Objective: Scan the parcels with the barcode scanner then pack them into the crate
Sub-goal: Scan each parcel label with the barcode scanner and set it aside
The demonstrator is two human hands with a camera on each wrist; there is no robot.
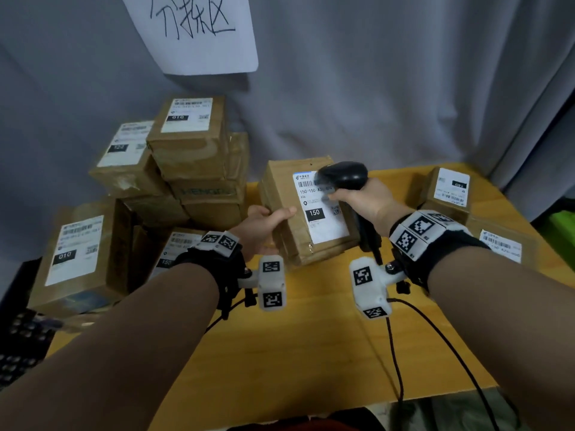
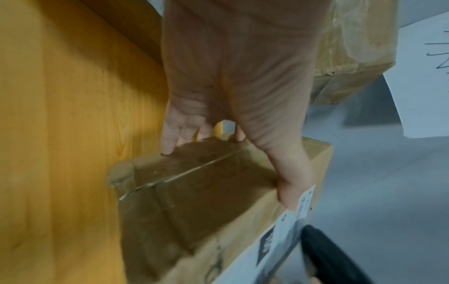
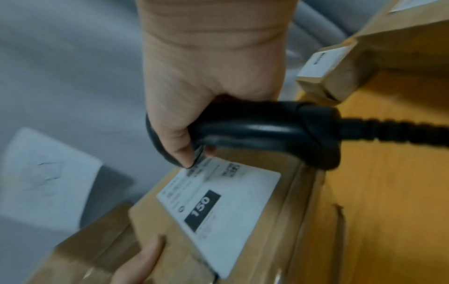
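Observation:
A brown cardboard parcel (image 1: 289, 225) with a white label marked 150 stands tilted on the yellow table (image 1: 280, 353). My left hand (image 1: 264, 225) grips its left edge, thumb on the labelled face and fingers behind it. In the left wrist view the parcel (image 2: 194, 201) has my thumb and fingers (image 2: 170, 142) curled round its side. My right hand (image 1: 367, 197) grips the black barcode scanner (image 1: 345, 175), whose head hovers over the label's barcode. From the right wrist, the scanner (image 3: 267, 132) sits just above the parcel (image 3: 286, 211).
Several labelled parcels are stacked at the back left (image 1: 189, 150). Two more lie at the right (image 1: 448, 191). A dark perforated crate (image 1: 18, 337) shows at the left edge. The scanner's cable (image 1: 401, 353) runs over the table's front. A handwritten paper sign (image 1: 199, 29) hangs on the grey curtain.

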